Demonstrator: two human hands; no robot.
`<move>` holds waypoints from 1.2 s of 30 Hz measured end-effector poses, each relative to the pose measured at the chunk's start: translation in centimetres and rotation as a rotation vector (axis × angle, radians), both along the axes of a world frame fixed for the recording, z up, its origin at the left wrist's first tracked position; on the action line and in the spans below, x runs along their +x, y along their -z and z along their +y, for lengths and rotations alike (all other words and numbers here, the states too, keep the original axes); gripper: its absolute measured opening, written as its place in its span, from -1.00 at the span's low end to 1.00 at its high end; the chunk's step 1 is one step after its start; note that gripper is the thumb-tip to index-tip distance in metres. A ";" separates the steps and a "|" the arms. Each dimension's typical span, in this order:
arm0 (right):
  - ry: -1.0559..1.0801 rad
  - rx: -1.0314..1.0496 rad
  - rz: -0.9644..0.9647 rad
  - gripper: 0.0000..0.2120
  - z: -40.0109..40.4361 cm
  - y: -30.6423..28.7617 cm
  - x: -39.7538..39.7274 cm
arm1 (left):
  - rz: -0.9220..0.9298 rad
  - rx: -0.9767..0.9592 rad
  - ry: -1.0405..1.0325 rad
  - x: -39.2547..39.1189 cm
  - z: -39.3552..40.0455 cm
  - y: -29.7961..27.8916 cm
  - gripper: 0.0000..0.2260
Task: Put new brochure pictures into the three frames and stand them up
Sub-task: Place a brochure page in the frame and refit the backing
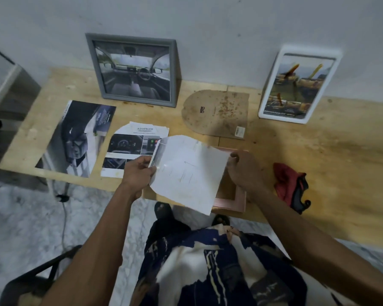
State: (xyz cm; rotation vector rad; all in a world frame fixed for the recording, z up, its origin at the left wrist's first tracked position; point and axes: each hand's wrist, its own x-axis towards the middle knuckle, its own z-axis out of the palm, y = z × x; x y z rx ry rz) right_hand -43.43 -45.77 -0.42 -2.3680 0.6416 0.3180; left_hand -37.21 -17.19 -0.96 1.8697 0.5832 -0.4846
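Note:
My left hand (139, 171) and my right hand (243, 168) hold a white sheet (186, 173) by its two side edges, blank side up, above a pink frame (232, 195) lying flat at the table's near edge. A grey frame (133, 69) with a car-interior picture leans upright against the wall. A white frame (296, 85) with a picture stands tilted at the back right. A brown backing board (217, 113) lies flat between them. A cut brochure page (128, 146) headed ADVANCED and a dark car brochure (75, 138) lie on the left.
A red and dark cloth (290, 186) lies on the wooden table (318, 151) to the right of the pink frame. A grey cabinet (5, 93) stands at the far left. A black chair (31, 281) and a cable are on the floor below.

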 end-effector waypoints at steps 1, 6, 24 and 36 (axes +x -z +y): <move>0.077 0.090 -0.040 -0.78 0.5 -0.8 1.1 | -0.016 -0.005 0.033 0.7 0.2 -0.5 -0.79; -0.134 0.307 -0.087 -0.83 5.5 -3.2 5.9 | -0.089 -0.057 0.152 4.5 2.8 -3.1 -0.80; 0.383 0.789 0.012 -0.75 34.4 0.1 17.7 | -0.039 0.102 0.082 17.5 28.0 -0.1 -0.64; 0.277 0.375 0.063 -0.67 42.7 2.8 21.8 | -0.100 0.307 0.173 21.9 36.1 1.8 -0.64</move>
